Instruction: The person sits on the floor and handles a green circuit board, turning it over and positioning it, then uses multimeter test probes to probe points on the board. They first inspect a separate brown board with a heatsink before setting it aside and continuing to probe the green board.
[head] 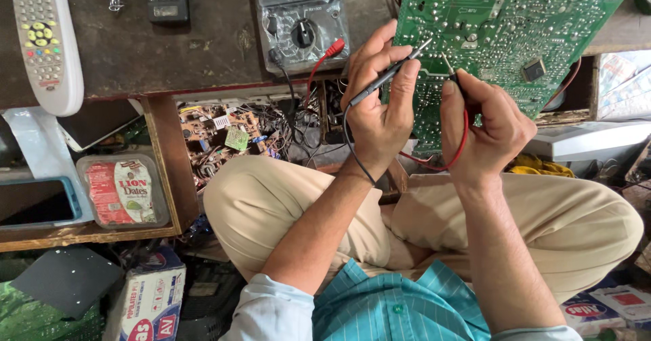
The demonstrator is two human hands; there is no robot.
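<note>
Left of both hands (434, 110), a clear tub (122, 190) bears a red label.

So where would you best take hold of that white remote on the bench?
Grip the remote across its narrow middle, coming from above. It lies flat, buttons up, long and slim, with bare bench on its right side, so fingers can close over both long edges.

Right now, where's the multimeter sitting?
In the head view, the multimeter lies on the dark wooden bench at top centre, just left of the green circuit board and above the left hand.
</note>
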